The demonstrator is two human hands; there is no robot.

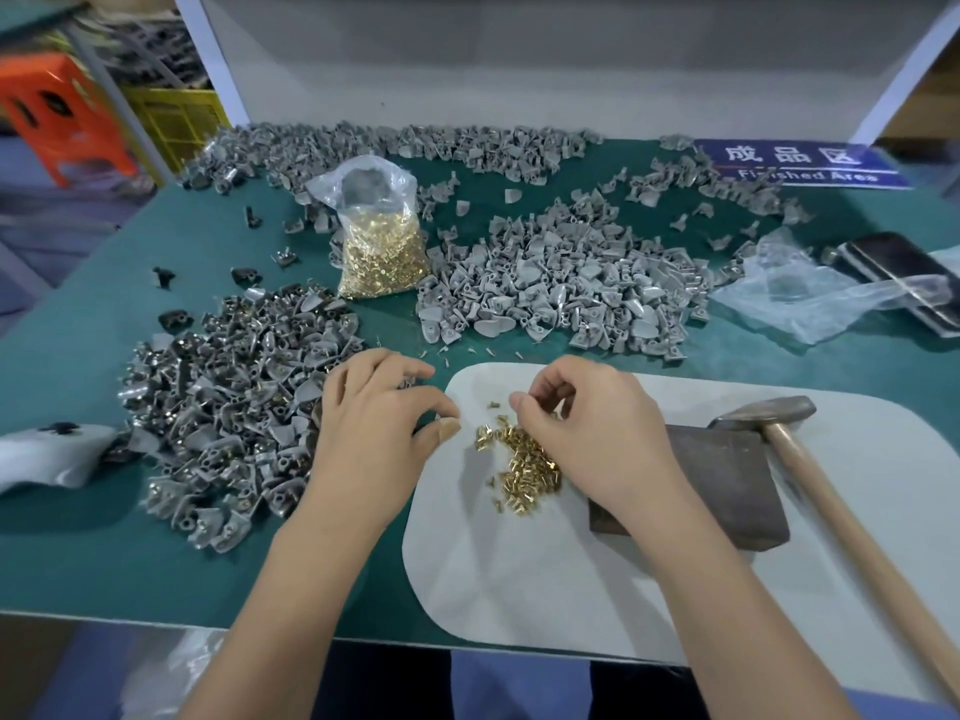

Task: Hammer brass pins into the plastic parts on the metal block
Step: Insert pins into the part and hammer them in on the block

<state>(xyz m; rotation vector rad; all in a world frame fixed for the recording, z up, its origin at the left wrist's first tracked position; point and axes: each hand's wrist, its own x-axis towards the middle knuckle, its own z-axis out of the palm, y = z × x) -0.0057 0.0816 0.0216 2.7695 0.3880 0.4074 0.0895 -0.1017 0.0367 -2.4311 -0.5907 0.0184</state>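
A loose heap of small brass pins (511, 462) lies on a white mat (519, 574). My right hand (592, 433) hovers over the heap with its fingers curled down into the pins, thumb against the fingertips. My left hand (374, 423) rests at the mat's left edge, fingers loosely bent, and nothing shows in it. The dark metal block (727, 491) sits on the mat to the right of my right hand, with no part on its visible top. A hammer (769, 415) lies beside the block, its wooden handle running toward the near right.
A pile of grey plastic parts with pins (223, 407) lies left of my left hand. A larger pile of plain grey parts (561, 293) is behind the mat. A bag of brass pins (382, 252) stands upright. A crumpled clear bag (810, 298) and a blue sign (800, 163) lie at the right.
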